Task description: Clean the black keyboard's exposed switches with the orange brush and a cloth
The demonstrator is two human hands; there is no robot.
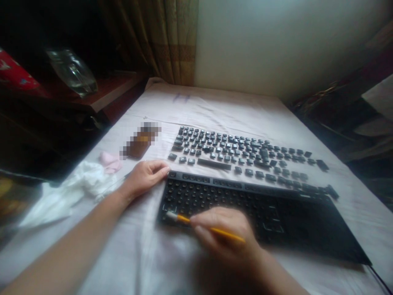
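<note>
A black keyboard (211, 196) with most of its keycaps off lies on the cloth, its top row of small keys still in place. My left hand (149, 174) grips its upper left corner, thumb and fingers closed against the edge. In my right hand (225, 229) is a small paintbrush (184, 219) with a yellow handle, held like a pen. Its pale bristles are over the lower left part of the bare key area, seemingly touching it. Loose black keycaps (227, 145) lie in rows beyond the keyboard, with a long space bar (214, 164) among them.
Crumpled white cloth or tissue (89, 178) and a pink piece (109, 161) lie left of my forearm. A blurred-out brown object (139, 143) rests behind them. At the left, a wooden shelf (113, 92) bears a clear glass vessel (73, 71). A cable (380, 276) leaves the keyboard's right end.
</note>
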